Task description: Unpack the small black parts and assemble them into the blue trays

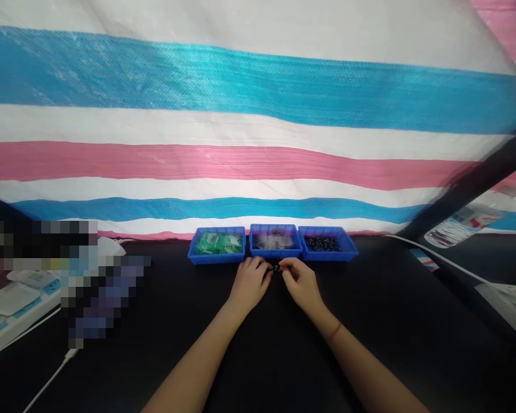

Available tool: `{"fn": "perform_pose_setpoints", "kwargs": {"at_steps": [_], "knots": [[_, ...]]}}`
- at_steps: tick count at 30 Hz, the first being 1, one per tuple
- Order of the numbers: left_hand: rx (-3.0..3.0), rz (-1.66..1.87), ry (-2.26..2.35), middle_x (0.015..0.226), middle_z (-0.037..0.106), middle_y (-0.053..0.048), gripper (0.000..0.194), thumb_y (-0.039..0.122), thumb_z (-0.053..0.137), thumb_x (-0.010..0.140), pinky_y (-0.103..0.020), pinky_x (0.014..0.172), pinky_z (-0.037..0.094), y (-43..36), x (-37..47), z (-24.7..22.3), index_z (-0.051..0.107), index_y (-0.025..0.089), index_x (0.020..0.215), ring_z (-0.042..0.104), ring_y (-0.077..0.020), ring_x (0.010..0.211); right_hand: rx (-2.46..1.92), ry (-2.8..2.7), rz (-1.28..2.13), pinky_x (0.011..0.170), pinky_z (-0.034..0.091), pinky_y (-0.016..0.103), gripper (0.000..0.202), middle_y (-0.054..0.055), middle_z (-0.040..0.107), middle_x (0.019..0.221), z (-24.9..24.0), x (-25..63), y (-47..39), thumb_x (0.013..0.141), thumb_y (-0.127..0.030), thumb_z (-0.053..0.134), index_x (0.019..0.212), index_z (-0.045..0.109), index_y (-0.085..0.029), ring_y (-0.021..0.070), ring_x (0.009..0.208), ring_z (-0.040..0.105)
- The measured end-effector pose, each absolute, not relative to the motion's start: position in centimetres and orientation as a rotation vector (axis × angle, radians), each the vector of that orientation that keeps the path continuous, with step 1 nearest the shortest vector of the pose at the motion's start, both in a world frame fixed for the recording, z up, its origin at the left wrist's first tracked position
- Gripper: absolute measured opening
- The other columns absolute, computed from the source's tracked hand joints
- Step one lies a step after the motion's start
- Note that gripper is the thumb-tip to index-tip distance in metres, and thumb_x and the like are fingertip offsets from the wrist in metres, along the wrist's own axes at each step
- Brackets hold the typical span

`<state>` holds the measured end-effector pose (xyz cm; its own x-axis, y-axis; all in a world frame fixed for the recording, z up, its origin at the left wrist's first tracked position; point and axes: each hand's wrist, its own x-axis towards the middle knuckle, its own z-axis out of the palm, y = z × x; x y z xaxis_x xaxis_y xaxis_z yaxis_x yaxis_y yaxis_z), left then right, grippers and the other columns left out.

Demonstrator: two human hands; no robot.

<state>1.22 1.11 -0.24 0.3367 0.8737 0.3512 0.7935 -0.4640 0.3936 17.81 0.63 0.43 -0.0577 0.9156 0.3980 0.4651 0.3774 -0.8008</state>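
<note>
My left hand [252, 281] rests on the black table just in front of the blue bins, its fingers slightly bent and apart. Facing it, my right hand [301, 282] has its fingers curled, with thumb and forefinger drawn together at the tips. Between the two hands lie small dark pieces [277, 268], too small to make out. Beyond the hands stand a left bin [217, 260] of green packets [219, 243], a middle bin [276, 252] of clear small pieces [275, 239], and a right bin [348, 252] of small black parts [322, 244].
Behind the table [275, 355] hangs a striped sheet [258, 166]. At left are a white power strip [21, 315], a blurred-out object [112, 298] and a white cable [47, 384]. A clear bottle [462, 225] and another cable [447, 259] lie at right.
</note>
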Motion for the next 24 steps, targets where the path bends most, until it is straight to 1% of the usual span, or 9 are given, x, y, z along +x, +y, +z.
{"fn": "perform_pose_setpoints", "kwargs": {"at_steps": [3,6,8,11,13,19,24], "knots": [[2.390,0.836,1.470,0.098,0.066,-0.004,0.014,0.021,0.050,0.092,-0.039,0.078,0.043,1.16,1.13,-0.13,0.063,0.021,0.099,0.058,-0.0238,0.091,-1.253,-1.718,0.589,0.062,0.048,0.028,0.016,0.004,0.068,0.084,0.65,17.70,0.50,0.085,-0.017,0.050,0.091,0.065,-0.018,0.0163,0.066,0.060],[2.278,0.945,1.342,0.096,0.067,-0.003,0.014,0.017,0.050,0.092,-0.037,0.081,0.046,1.18,0.96,0.01,0.061,0.021,0.100,0.060,-0.0211,0.089,-1.285,-1.755,0.588,0.060,0.048,0.028,0.021,0.006,0.068,0.091,0.71,17.52,0.37,0.086,-0.021,0.052,0.103,0.064,-0.017,0.0151,0.062,0.058],[2.197,1.044,1.246,0.097,0.066,-0.003,0.015,0.016,0.050,0.092,-0.034,0.083,0.048,1.15,0.86,0.10,0.061,0.021,0.101,0.061,-0.0193,0.090,-1.284,-1.793,0.590,0.061,0.049,0.028,0.024,0.006,0.069,0.095,0.70,17.45,0.32,0.087,-0.022,0.052,0.108,0.064,-0.018,0.0157,0.064,0.059],[2.118,1.151,1.141,0.101,0.064,-0.004,0.019,0.016,0.048,0.093,-0.030,0.085,0.049,1.10,0.80,0.19,0.062,0.022,0.104,0.062,-0.0173,0.094,-1.248,-1.863,0.599,0.064,0.049,0.028,0.021,0.006,0.069,0.094,0.73,17.46,0.30,0.090,-0.022,0.050,0.102,0.066,-0.019,0.0178,0.072,0.062],[2.096,1.175,1.114,0.102,0.064,-0.004,0.020,0.018,0.047,0.094,-0.030,0.087,0.050,1.12,0.77,0.15,0.063,0.023,0.105,0.062,-0.0166,0.095,-1.236,-1.879,0.603,0.065,0.048,0.028,0.020,0.005,0.069,0.091,0.79,17.51,0.29,0.090,-0.021,0.050,0.099,0.066,-0.019,0.0178,0.074,0.062],[2.016,1.143,1.163,0.111,0.067,-0.003,0.027,0.022,0.053,0.091,-0.031,0.092,0.051,1.34,0.58,-0.41,0.061,0.024,0.116,0.064,-0.0174,0.101,-1.243,-1.845,0.613,0.058,0.045,0.026,0.017,0.002,0.066,0.083,0.83,17.52,0.26,0.087,-0.021,0.053,0.099,0.065,-0.019,0.0143,0.064,0.056],[1.980,1.120,1.211,0.108,0.069,-0.003,0.022,0.026,0.052,0.091,-0.032,0.087,0.053,1.26,0.55,-0.23,0.064,0.023,0.109,0.065,-0.0185,0.097,-1.259,-1.820,0.619,0.055,0.042,0.025,0.014,0.000,0.062,0.078,0.81,17.45,0.20,0.087,-0.023,0.055,0.097,0.063,-0.020,0.0127,0.058,0.050]]}}
